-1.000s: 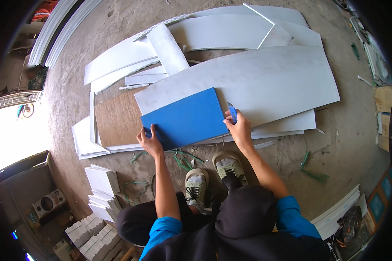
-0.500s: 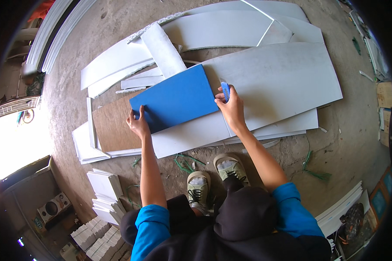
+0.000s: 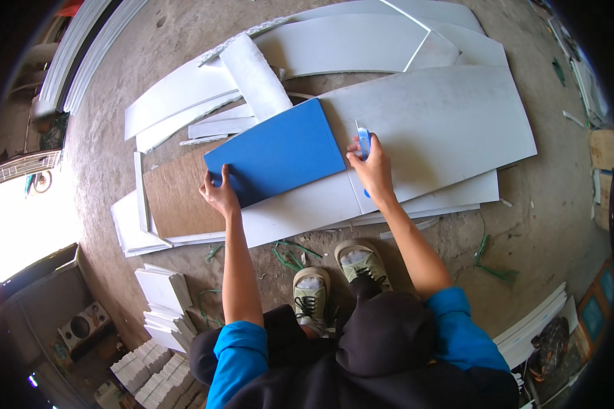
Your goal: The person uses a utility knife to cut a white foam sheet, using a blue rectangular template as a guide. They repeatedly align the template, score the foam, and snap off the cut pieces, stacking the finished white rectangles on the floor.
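Observation:
A blue rectangular board (image 3: 280, 153) lies tilted across a brown wooden board (image 3: 177, 194) and a large pale grey sheet (image 3: 443, 123). My left hand (image 3: 220, 193) grips the blue board's lower left edge, with the thumb on top and the fingers at its end. Just off the board's right end, my right hand (image 3: 374, 167) is closed round a blue utility knife (image 3: 364, 142). Its thin blade sticks out and points away from me. The knife is apart from the blue board and above the grey sheet.
Cut white boards and strips (image 3: 256, 78) lie on the concrete floor beyond the blue board. Green twine (image 3: 494, 262) is scattered near my shoes (image 3: 312, 296). Stacked white pieces (image 3: 164, 290) stand at the lower left, and more white panels (image 3: 535, 327) at the lower right.
My right hand has moved right, away from the blue board's end, and the knife now stands more upright with its blade in sight. My left hand and the board have shifted very slightly.

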A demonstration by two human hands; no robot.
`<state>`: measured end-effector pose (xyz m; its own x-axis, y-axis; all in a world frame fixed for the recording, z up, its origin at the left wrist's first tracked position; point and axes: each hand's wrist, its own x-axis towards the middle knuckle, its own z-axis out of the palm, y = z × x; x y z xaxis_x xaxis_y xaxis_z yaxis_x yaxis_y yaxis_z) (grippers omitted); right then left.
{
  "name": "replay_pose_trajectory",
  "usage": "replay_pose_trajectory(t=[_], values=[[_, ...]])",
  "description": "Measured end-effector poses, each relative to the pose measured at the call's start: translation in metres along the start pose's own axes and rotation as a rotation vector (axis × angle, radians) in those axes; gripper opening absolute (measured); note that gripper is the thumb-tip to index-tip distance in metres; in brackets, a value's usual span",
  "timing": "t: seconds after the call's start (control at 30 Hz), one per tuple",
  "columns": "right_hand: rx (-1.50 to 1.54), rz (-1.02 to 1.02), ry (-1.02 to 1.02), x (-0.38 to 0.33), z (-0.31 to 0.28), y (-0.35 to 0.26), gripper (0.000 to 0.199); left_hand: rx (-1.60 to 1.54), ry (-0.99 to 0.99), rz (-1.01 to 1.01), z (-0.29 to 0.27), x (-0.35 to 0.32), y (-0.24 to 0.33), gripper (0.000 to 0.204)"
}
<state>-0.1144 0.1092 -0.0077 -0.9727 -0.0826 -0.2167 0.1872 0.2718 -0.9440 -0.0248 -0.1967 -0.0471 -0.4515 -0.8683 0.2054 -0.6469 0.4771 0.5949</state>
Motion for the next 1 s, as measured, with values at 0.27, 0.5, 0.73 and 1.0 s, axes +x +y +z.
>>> replay_pose_trajectory(t=[0.27, 0.5, 0.73, 1.0], values=[[-0.064, -0.015, -0.043, -0.014, -0.001, 0.007, 0.028, -0.169, -0.058, -0.069, -0.002, 0.001, 0.004, 0.052], [-0.047, 0.003, -0.035, -0.014, -0.001, 0.007, 0.028, -0.201, -0.048, -0.079, -0.003, -0.002, 0.009, 0.051], [-0.024, -0.007, -0.009, -0.016, 0.000, 0.003, 0.027, -0.227, -0.031, -0.068, 0.000, 0.000, 0.001, 0.047], [-0.017, -0.023, -0.031, -0.016, 0.003, 0.003, 0.023, -0.002, -0.020, -0.060, -0.010, -0.001, 0.008, 0.050]])
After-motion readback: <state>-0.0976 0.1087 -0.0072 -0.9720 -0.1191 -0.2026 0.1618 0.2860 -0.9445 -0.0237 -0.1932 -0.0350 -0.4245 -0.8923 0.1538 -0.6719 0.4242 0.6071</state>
